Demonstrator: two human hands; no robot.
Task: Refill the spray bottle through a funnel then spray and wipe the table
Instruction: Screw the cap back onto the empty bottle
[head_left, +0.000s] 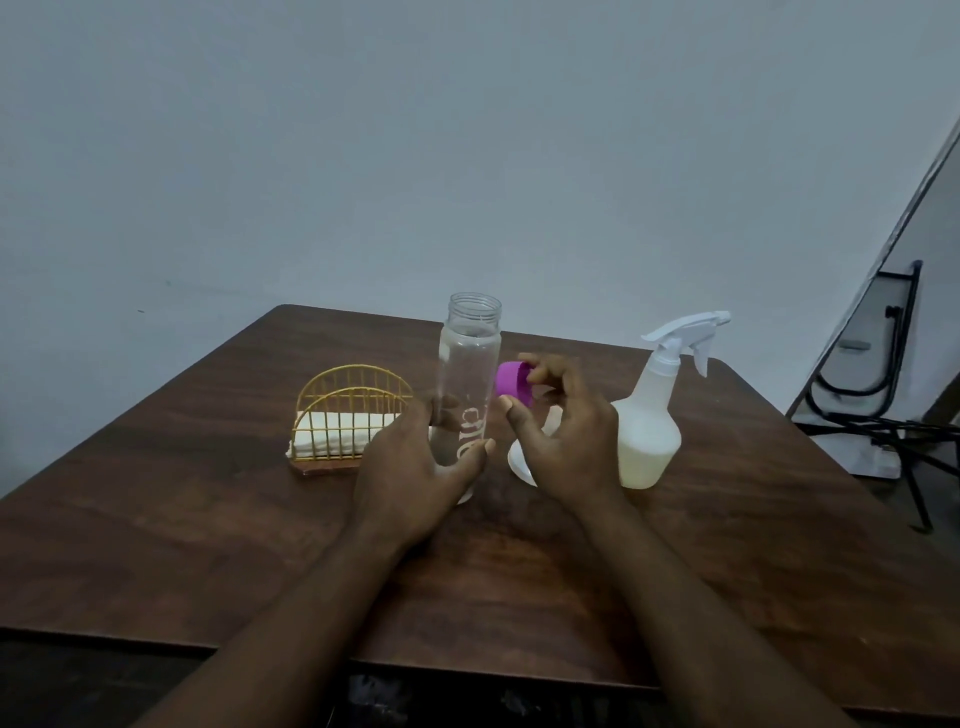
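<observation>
A clear water bottle (470, 358) stands upright and uncapped near the middle of the brown table (208, 519). My left hand (410, 467) grips its lower part. My right hand (563, 441) holds the bottle's purple cap (513, 383) in its fingertips, just right of the bottle. A white spray bottle (649, 431) with its trigger head on stands to the right, apart from my hand. Behind my right hand lies a white funnel (522, 465), mostly hidden.
A gold wire holder (348, 410) with folded white cloths (332, 434) stands left of the bottle. Beyond the table's right edge are a leaning board (883, 312) and black metal chair legs (893, 431). A plain wall is behind.
</observation>
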